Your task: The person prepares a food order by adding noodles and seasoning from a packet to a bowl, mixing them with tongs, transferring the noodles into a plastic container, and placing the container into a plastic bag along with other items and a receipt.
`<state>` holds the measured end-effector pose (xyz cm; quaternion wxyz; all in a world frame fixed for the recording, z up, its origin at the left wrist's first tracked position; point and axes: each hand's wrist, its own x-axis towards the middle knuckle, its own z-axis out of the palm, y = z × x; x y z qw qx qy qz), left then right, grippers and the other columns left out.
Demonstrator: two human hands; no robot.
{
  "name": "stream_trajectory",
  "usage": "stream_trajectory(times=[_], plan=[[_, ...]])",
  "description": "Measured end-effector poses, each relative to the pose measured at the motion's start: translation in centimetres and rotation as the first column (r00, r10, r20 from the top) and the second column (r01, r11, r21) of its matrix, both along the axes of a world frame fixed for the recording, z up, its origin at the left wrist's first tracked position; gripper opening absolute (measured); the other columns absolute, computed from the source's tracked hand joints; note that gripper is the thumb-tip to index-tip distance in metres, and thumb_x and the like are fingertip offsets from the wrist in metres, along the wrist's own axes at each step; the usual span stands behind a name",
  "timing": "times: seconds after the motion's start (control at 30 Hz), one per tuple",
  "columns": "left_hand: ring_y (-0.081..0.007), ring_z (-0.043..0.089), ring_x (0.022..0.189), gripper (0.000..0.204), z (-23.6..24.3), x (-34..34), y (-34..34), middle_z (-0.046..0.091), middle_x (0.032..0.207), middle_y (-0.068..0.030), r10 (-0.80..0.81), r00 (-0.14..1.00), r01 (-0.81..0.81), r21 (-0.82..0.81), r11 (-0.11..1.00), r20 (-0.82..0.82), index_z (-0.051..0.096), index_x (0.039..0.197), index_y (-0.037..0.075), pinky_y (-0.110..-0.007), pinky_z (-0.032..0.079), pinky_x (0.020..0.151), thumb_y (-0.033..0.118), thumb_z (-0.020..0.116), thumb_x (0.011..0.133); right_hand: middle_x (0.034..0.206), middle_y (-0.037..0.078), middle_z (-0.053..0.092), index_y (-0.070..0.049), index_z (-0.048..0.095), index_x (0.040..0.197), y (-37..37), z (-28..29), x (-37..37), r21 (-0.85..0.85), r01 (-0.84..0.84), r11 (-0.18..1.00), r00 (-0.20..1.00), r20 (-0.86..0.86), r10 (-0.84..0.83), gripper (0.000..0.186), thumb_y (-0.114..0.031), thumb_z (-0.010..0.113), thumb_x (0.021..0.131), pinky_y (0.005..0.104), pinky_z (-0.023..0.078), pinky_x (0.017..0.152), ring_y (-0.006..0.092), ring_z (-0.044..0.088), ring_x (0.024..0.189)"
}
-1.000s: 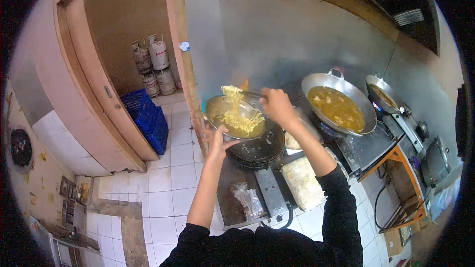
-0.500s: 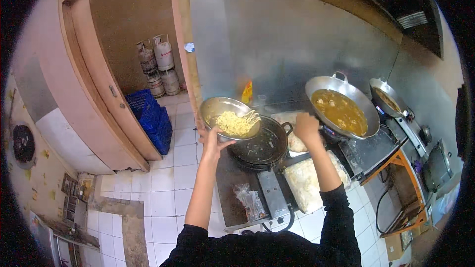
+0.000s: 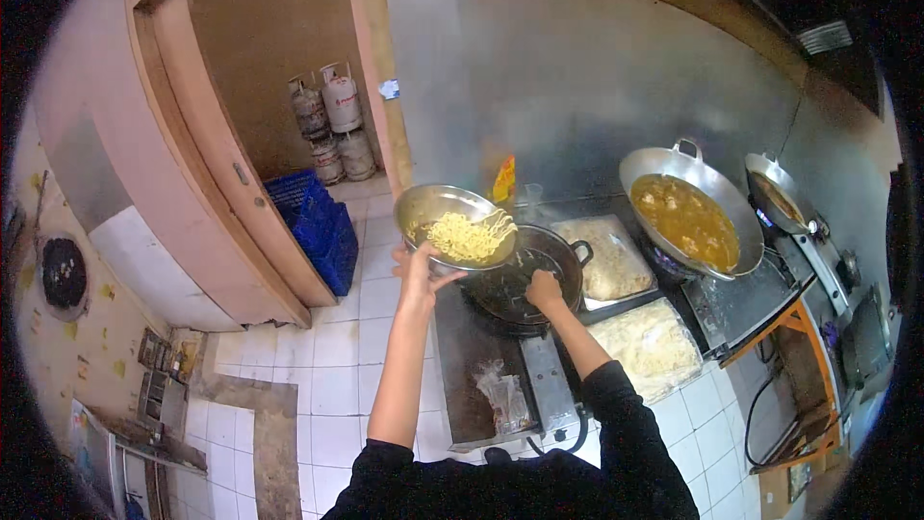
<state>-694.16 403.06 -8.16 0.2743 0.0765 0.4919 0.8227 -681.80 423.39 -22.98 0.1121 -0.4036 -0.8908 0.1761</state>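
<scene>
My left hand (image 3: 420, 272) grips a steel bowl (image 3: 423, 200) from below and the side, tilted toward me. Yellow noodles (image 3: 467, 238) lie in it, some strands hanging over its right rim. To the right of the bowl stands a black pot (image 3: 570, 274) with dark liquid, on a stove. My right hand (image 3: 544, 291) is closed above the pot's near right part; what its fingers hold, if anything, I cannot make out. The bowl overlaps the pot's left part and hides it.
Two woks, a large one (image 3: 635, 166) with frothy yellow oil and a smaller one (image 3: 760, 166), sit to the right. Clear bags of pale food (image 3: 647, 351) lie beside the pot. Blue crates (image 3: 332, 246) and gas cylinders (image 3: 342, 101) stand by the doorway. A crumpled plastic bag (image 3: 502, 395) lies nearer.
My right hand has moved left and down, from beside the large wok to over the black pot. The left hand keeps the bowl in nearly the same place. The whole view has shifted slightly.
</scene>
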Motion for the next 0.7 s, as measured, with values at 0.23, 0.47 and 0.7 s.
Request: stream_trajectory(times=[0.23,0.47,0.7], plan=[[-0.0431,0.041,0.108,0.067,0.6,0.2,-0.4,0.024,0.124,-0.0236,0.018,1.0,-0.018,0.035,0.999,-0.017,0.018,0.121,0.002,-0.053,0.056,0.062,0.007,0.053,0.064,0.087,0.027,0.059,0.002,0.061,0.089,0.6,-0.7,-0.6,0.082,0.047,0.996,0.984,-0.174,-0.032,0.023,-0.012,0.06,0.071,0.045,0.049,0.071,0.0405,0.059,0.08],[-0.0434,0.041,0.108,0.067,0.4,-0.8,-0.9,0.026,0.122,-0.0237,-0.058,0.998,0.06,0.078,0.995,-0.025,0.018,0.121,0.0,-0.054,0.056,0.064,0.007,0.054,0.064,0.076,0.025,0.06,-0.001,0.063,0.082,0.1,1.9,0.8,0.075,0.031,0.997,0.924,-0.384,0.0,0.018,-0.013,0.061,0.069,0.0461,0.048,0.07,0.0407,0.058,0.078],[-0.0402,0.048,0.097,0.057,0.0,-0.4,-0.6,0.032,0.105,-0.0177,0.045,0.999,-0.045,0.009,0.999,-0.007,0.023,0.112,0.0,-0.055,0.056,0.062,0.007,0.053,0.065,0.068,0.022,0.059,0.0,0.061,0.073,0.5,5.9,2.9,0.052,-0.023,0.998,0.891,-0.452,0.045,0.018,-0.016,0.065,0.067,0.0436,0.047,0.064,0.0387,0.059,0.072]])
